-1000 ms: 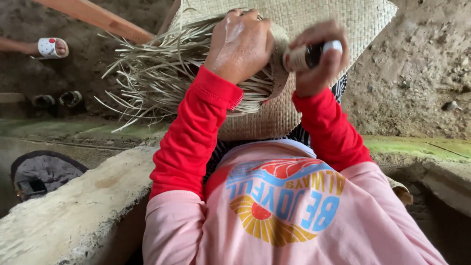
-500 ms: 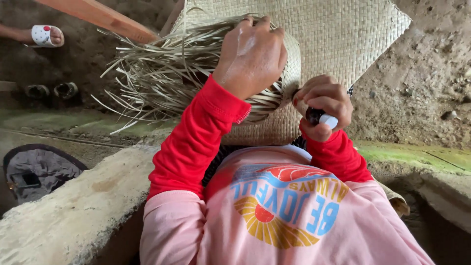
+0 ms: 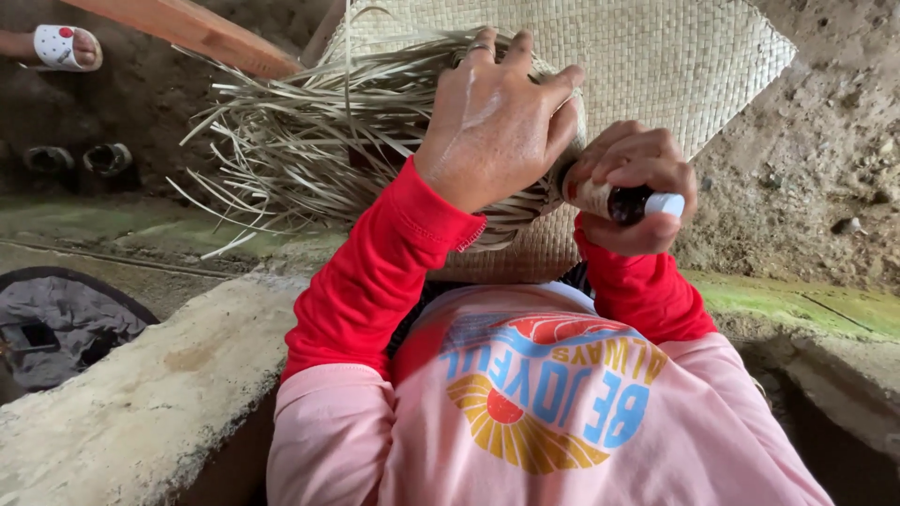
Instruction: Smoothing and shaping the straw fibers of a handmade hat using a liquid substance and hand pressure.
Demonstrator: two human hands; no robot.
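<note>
1. Head view: the left hand [image 3: 497, 122] lies flat, fingers spread, on the loose straw strips [image 3: 309, 141] of the woven mat [image 3: 656, 66].
2. Right hand [image 3: 633, 183] squeezes a small dark bottle [image 3: 623, 201], just right of the left hand.
3. Bottle lies sideways, white cap [image 3: 666, 203] pointing right, away from the strips.

Woven mat [image 3: 675, 66] on dirt floor [image 3: 825, 169]

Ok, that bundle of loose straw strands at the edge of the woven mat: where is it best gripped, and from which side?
Probably grip the loose strands near the woven mat, where they lie bunched under the left hand. Come from above, palm down across them. The far ends fan out to the left and would slip apart. The right hand holds a small bottle.
</note>
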